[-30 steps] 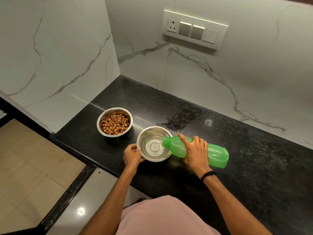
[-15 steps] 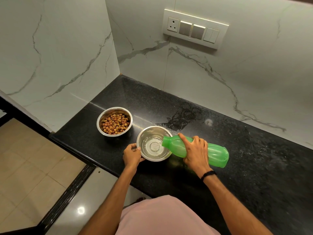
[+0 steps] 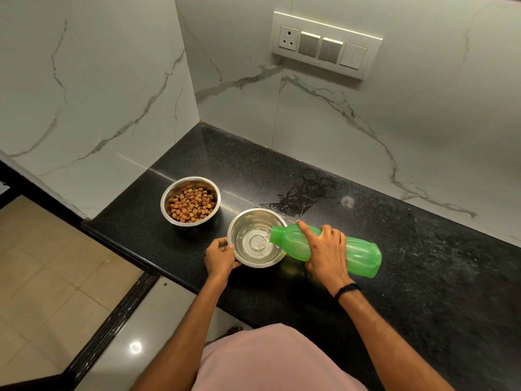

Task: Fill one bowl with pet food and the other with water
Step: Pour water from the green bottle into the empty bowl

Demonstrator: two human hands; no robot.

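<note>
While your right hand wraps around the middle of the green bottle, you hold it tipped nearly flat, its mouth over the rim of the water bowl. Your left hand curls against that bowl's near-left rim, fingers pinching it. Two steel bowls sit near the front edge of the black counter: one holds water, and the food bowl, just behind and to the left, holds brown kibble. One bottle is in sight.

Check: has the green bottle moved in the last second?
No. The green bottle keeps its mouth over the water bowl rim, the same distance from the food bowl.
</note>
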